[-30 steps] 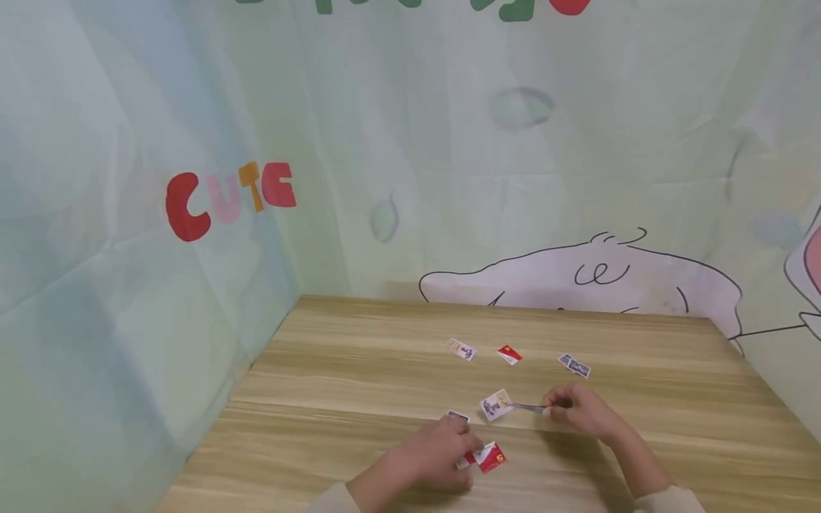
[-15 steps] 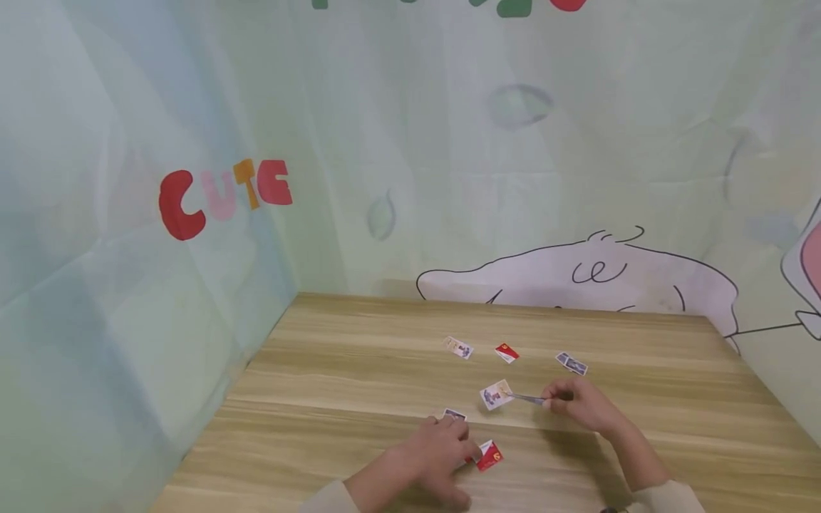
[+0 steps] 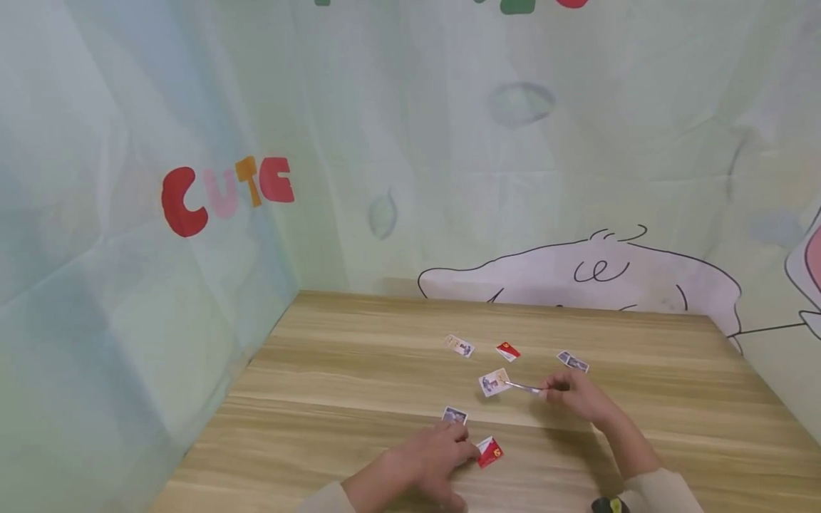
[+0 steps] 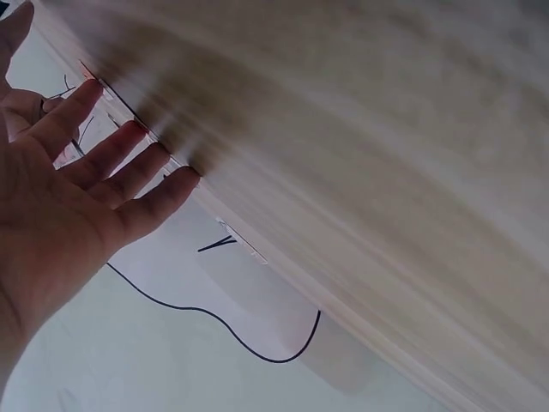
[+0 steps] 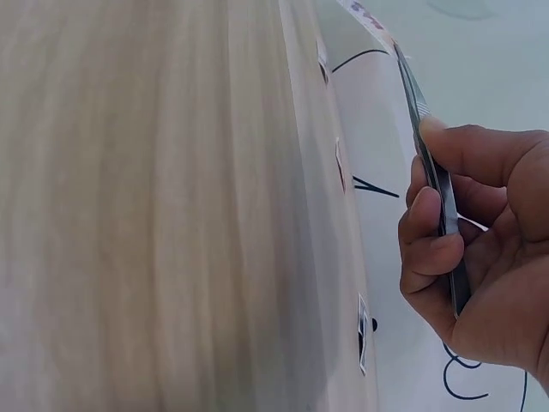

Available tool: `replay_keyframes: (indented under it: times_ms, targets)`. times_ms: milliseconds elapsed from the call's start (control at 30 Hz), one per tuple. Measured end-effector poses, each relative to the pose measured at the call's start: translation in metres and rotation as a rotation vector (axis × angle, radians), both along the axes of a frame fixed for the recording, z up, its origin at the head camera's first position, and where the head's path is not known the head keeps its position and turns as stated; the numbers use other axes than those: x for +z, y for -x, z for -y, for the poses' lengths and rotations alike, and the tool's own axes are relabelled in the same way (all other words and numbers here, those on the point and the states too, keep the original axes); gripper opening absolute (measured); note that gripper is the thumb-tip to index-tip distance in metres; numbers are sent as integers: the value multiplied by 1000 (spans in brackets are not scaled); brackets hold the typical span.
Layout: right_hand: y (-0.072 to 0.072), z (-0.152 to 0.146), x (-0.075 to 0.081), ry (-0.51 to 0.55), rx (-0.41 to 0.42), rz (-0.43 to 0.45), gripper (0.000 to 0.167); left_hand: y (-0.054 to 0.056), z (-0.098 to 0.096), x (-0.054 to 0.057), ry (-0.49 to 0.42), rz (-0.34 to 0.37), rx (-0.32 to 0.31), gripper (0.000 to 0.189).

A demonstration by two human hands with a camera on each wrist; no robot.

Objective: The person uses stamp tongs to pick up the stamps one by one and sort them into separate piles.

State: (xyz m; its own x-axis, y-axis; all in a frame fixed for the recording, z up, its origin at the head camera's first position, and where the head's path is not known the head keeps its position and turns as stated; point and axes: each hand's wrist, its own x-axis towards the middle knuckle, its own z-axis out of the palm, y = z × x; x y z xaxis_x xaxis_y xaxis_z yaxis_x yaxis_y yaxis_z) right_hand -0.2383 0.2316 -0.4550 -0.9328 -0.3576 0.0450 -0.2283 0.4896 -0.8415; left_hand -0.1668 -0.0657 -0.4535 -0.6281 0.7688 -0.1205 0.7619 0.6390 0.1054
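Note:
My right hand [image 3: 577,395] pinches a pair of tweezers [image 3: 522,387], whose tips grip a pale, stamp-like picture paper [image 3: 492,382] above the table. In the right wrist view, thumb and fingers close round the tweezers [image 5: 439,180], and the paper [image 5: 367,21] shows at their tips. With fingers extended, my left hand [image 3: 436,459] rests its fingertips at the tabletop, beside a dark stamp-like paper [image 3: 455,414] and a red-and-white one [image 3: 490,452]. What lies under those fingers is hidden. The left wrist view shows the straight fingers of this hand [image 4: 94,180] meeting the surface.
Farther back on the wood-grain table [image 3: 346,363] lie another pale paper [image 3: 460,346], a red-and-white one [image 3: 508,350] and overlapping dark ones [image 3: 573,361]. A printed cloth backdrop [image 3: 410,142] borders the table's back and sides. A dark object [image 3: 609,505] sits by the right sleeve.
The tweezers and pale paper have moved away from me, toward the back row. My left hand has drawn back slightly, its thumb spread outward, uncovering more of the dark paper.

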Motion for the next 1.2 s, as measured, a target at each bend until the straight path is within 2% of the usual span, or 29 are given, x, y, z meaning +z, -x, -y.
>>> replay_keyframes:
  times_ms: [67, 267, 367, 533, 667, 833, 933, 1200]
  targets:
    - [2, 1, -1, 3, -21, 5, 9, 0, 0, 0, -1, 4, 4, 63]
    - [7, 7, -5, -6, -44, -47, 9, 4, 1, 1, -21, 81, 16, 61]
    - [9, 12, -6, -15, -96, -12, 10, 5, 1, 3, -27, 112, 20, 60]
    - [14, 22, -7, -31, -178, 49, 10, 5, 1, 2, -34, 117, 21, 59]
    - [19, 28, -9, -27, -186, 44, 11, 6, 1, 2, -48, 109, 11, 56]
    - [25, 38, -11, -44, -226, 35, 11, 4, 2, 2, -67, 38, -1, 46]
    - [29, 43, -12, -54, -247, 26, 10, 3, 3, 2, -74, 18, 0, 43]
    - [35, 55, -14, 1, -239, 2, 11, 3, 2, -1, -77, -29, -9, 41]
